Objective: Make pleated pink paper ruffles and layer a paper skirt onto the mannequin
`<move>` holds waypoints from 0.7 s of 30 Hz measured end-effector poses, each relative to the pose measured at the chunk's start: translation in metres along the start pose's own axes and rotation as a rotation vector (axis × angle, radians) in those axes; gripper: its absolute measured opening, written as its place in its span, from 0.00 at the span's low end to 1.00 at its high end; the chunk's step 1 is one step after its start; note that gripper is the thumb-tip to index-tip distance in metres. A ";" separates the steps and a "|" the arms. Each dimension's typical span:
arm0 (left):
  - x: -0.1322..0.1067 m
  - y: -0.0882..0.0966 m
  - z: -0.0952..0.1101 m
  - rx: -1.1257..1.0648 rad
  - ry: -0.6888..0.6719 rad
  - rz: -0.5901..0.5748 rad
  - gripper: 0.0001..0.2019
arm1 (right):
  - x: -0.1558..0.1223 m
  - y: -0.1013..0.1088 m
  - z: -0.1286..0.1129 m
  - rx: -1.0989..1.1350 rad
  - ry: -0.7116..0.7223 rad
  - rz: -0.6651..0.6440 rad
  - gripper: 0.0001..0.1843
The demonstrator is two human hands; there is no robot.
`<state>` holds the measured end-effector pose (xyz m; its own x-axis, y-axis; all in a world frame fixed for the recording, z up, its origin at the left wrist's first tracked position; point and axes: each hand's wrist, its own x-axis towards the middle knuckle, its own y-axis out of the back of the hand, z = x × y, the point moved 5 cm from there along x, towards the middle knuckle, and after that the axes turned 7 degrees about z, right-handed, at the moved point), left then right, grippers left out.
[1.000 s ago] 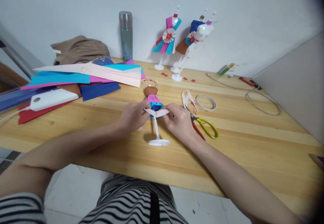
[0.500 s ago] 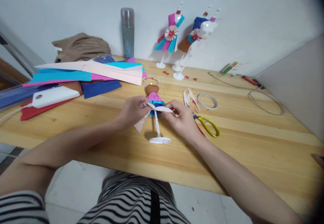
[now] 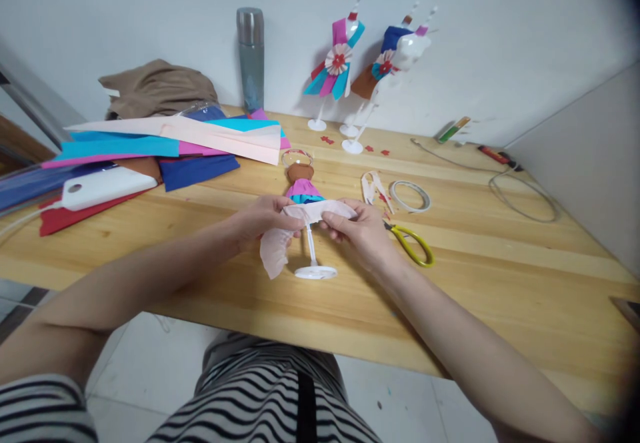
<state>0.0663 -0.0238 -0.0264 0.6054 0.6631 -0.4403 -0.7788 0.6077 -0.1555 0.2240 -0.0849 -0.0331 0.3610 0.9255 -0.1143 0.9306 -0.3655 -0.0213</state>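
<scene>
A small doll form (image 3: 301,183) on a white stand (image 3: 315,271) lies on the wooden table (image 3: 500,283), dressed in brown, pink and blue paper layers. A pale pink crepe paper strip (image 3: 280,243) runs across its lower part and hangs down on the left. My left hand (image 3: 267,219) pinches the strip at the left side of the form. My right hand (image 3: 363,228) pinches the strip's other end at the right side. Both hands are closed on the paper.
Sheets of coloured paper (image 3: 165,146) and a white case (image 3: 103,188) lie at the left. Yellow-handled scissors (image 3: 413,243), a tape roll (image 3: 410,196), a flask (image 3: 250,56), two finished dressed forms (image 3: 370,69) and a cable (image 3: 520,196) lie beyond.
The pink strip has unfolded and spread wider across the doll form, with a loose end now hanging at the left. Both hands have shifted slightly as they draw it out.
</scene>
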 end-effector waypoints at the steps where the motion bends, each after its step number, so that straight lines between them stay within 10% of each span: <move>1: 0.001 0.000 0.000 0.006 -0.003 0.004 0.10 | 0.000 0.000 0.000 0.000 -0.003 -0.004 0.13; 21: 0.007 0.007 0.003 0.105 -0.097 0.051 0.12 | 0.004 0.005 0.009 -0.013 -0.016 -0.015 0.16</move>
<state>0.0662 -0.0136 -0.0278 0.5826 0.7300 -0.3574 -0.7904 0.6113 -0.0400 0.2300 -0.0840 -0.0427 0.3463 0.9291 -0.1298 0.9365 -0.3505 -0.0104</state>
